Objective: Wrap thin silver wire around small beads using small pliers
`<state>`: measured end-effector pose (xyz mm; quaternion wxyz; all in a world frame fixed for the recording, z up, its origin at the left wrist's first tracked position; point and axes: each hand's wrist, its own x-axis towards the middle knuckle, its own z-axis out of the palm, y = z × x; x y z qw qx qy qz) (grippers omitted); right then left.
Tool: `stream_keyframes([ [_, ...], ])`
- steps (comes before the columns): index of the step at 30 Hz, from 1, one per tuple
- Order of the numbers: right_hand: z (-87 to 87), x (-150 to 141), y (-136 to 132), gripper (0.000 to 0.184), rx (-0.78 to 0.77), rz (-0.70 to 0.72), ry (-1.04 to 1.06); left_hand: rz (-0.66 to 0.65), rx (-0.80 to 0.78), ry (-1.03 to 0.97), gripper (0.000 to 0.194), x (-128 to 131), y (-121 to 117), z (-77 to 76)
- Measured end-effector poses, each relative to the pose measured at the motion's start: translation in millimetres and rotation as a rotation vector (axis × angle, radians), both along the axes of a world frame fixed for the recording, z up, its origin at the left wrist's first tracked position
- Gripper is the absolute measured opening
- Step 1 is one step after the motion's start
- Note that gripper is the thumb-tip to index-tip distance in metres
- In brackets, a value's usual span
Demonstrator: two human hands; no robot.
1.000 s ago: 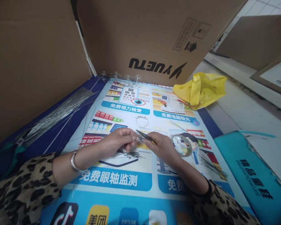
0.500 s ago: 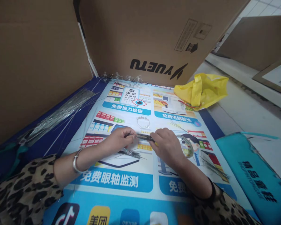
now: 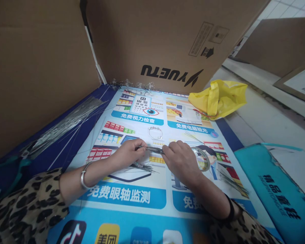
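Note:
My left hand [image 3: 129, 153] is closed in a pinch on a thin wire piece whose end meets the pliers' jaws. My right hand [image 3: 181, 159] is wrapped round small dark pliers [image 3: 155, 149], whose tips point left towards the left fingers. Both hands rest on a printed poster [image 3: 132, 196] spread on the surface. Just below the hands lies a small heap of short wires [image 3: 142, 166]. A finished beaded wire ring [image 3: 155, 132] lies a little beyond the hands. A roll of clear tape [image 3: 202, 158] sits right beside my right hand.
A long bundle of straight silver wires [image 3: 63, 123] lies at the left. Cardboard box walls [image 3: 152, 40] stand behind and to the left. A yellow plastic bag [image 3: 218, 96] sits at the back right, a teal bag [image 3: 274, 189] at the right, and more wire rings [image 3: 132, 83] by the box.
The pliers have swung from pointing up-left to lying nearly level, and my right hand has rolled over them and moved slightly left. My left hand keeps its pinch.

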<state>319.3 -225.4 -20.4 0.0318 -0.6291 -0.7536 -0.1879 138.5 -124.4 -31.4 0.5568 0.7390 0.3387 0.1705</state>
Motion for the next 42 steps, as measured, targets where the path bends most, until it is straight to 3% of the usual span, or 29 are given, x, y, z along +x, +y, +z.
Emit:
stream_keyframes([
  [17, -0.5, 1.4, 0.7, 0.016, -0.047, 0.006, 0.086, -0.037, 0.003, 0.011, 0.01, -1.1, 0.3, 1.7],
  [26, -4.8, 1.9, 4.5, 0.02, -0.223, -0.153, 0.445, 0.037, -0.231, -0.128, 0.015, 1.3, -3.2, 8.5],
  [32, -6.3, 2.2, 6.8, 0.022, -0.322, -0.13, 0.642, 0.061, -0.142, -0.146, 0.017, -3.2, -1.9, 11.8],
  [42, -8.1, 8.2, 9.4, 0.024, -0.276, -0.012, 0.798, -0.146, -0.403, -0.306, 0.02, -5.0, 6.8, 2.7],
])
